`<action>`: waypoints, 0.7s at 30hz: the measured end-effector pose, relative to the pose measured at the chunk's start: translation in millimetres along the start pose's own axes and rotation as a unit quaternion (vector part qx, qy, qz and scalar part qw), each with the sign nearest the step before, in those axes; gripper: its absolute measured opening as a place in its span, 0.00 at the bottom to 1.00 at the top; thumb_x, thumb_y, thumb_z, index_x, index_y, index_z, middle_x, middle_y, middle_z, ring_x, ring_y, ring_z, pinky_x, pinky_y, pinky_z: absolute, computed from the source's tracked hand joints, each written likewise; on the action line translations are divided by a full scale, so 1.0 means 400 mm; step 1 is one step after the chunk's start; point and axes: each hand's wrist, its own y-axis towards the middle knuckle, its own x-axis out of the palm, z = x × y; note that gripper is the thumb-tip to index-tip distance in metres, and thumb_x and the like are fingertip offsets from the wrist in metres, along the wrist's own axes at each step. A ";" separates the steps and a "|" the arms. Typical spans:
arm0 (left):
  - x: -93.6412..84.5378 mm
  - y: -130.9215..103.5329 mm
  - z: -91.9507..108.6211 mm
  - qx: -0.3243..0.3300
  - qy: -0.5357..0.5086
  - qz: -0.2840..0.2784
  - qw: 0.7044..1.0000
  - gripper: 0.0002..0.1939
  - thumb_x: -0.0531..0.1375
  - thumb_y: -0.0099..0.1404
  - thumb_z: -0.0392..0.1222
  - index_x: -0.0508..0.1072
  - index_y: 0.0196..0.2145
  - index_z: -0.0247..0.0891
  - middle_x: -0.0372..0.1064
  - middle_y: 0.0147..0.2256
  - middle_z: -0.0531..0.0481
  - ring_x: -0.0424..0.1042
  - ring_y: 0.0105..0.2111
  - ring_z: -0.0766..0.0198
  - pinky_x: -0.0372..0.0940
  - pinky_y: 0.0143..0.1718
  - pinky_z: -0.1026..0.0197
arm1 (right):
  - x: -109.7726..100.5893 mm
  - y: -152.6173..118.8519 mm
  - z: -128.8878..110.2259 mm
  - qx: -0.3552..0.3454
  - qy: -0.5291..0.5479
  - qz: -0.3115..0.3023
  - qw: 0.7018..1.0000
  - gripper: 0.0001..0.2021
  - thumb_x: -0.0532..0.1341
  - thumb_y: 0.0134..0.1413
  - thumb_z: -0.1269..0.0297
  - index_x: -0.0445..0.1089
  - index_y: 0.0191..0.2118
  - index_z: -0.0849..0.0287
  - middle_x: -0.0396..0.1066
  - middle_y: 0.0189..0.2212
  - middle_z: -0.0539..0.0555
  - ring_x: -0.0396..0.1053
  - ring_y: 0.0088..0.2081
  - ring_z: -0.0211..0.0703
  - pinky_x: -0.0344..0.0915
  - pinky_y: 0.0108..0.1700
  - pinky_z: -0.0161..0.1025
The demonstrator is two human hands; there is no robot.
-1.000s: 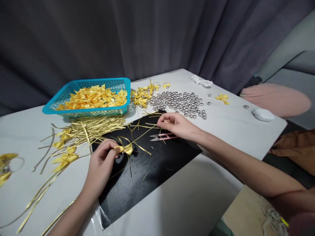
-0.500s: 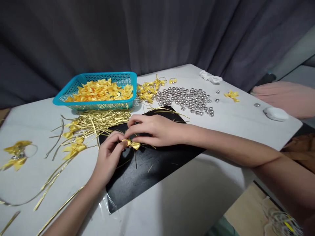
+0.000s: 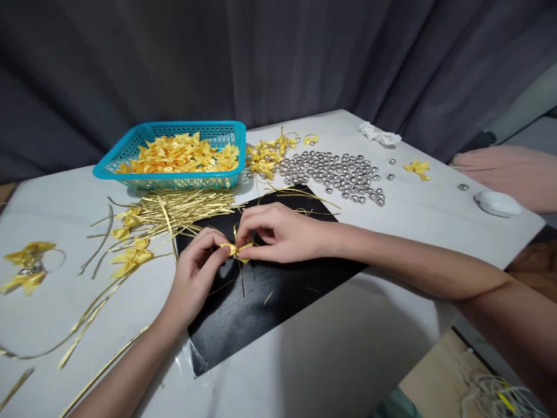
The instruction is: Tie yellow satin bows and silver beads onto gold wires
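Observation:
A small yellow ribbon bow (image 3: 232,251) is pinched between my two hands over a black mat (image 3: 261,313). My left hand (image 3: 201,261) grips the bow's left side between thumb and fingers. From the other side, my right hand (image 3: 276,235) closes thumb and fingertips on its right loop. A thin gold tie (image 3: 242,278) hangs down from the bow's middle, and another gold piece sticks up between the hands. My fingertips partly hide the bow.
Behind the hands stands a blue basket (image 3: 174,175) of yellow bows, with gold ties (image 3: 195,209) in front. Silver beads (image 3: 335,174), finished-looking bow pieces (image 3: 265,155), a crumpled tissue (image 3: 378,134) and a white dish (image 3: 498,204) lie to the right. Loose bows (image 3: 131,258) lie left.
My right hand's fingers have come down onto the bow's right side and pinch it. A gold piece now stands up at the bow's middle. My left hand keeps its hold.

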 end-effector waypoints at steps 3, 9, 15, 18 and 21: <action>0.003 0.001 -0.001 -0.001 -0.005 0.006 1.000 0.10 0.57 0.61 0.42 0.68 0.23 0.41 0.62 0.27 0.53 0.62 0.31 0.61 0.56 0.32 0.60 | 0.009 -0.001 -0.001 -0.001 -0.013 0.023 1.000 0.01 0.62 0.53 0.73 0.69 0.31 0.65 0.67 0.30 0.52 0.56 0.25 0.30 0.55 0.29 0.30; 0.002 0.003 -0.002 -0.018 -0.018 0.019 0.999 0.10 0.57 0.61 0.43 0.68 0.23 0.41 0.61 0.27 0.53 0.61 0.30 0.61 0.56 0.32 0.60 | 0.025 -0.005 -0.021 0.052 -0.032 0.043 0.997 0.06 0.63 0.51 0.71 0.66 0.27 0.63 0.66 0.25 0.49 0.59 0.27 0.32 0.56 0.30 0.31; -0.006 -0.002 -0.012 -0.015 -0.041 0.012 0.999 0.11 0.56 0.62 0.42 0.68 0.22 0.41 0.60 0.26 0.53 0.61 0.30 0.61 0.56 0.32 0.60 | 0.023 -0.001 -0.025 0.125 0.008 0.026 0.992 0.02 0.62 0.50 0.74 0.69 0.29 0.64 0.67 0.23 0.47 0.57 0.23 0.29 0.55 0.29 0.30; -0.007 -0.001 -0.016 -0.020 -0.043 0.003 0.999 0.11 0.56 0.63 0.43 0.68 0.23 0.41 0.59 0.26 0.53 0.60 0.30 0.60 0.56 0.32 0.60 | 0.018 0.002 -0.024 0.174 0.034 0.023 0.984 0.02 0.62 0.51 0.72 0.69 0.29 0.64 0.64 0.21 0.44 0.56 0.21 0.28 0.53 0.28 0.30; -0.006 0.000 -0.015 -0.019 -0.035 -0.006 0.999 0.11 0.56 0.63 0.43 0.66 0.24 0.41 0.58 0.26 0.53 0.60 0.30 0.60 0.55 0.33 0.59 | 0.008 0.003 -0.024 0.187 0.023 0.012 0.982 0.02 0.62 0.51 0.73 0.69 0.29 0.64 0.64 0.21 0.44 0.56 0.21 0.28 0.53 0.27 0.30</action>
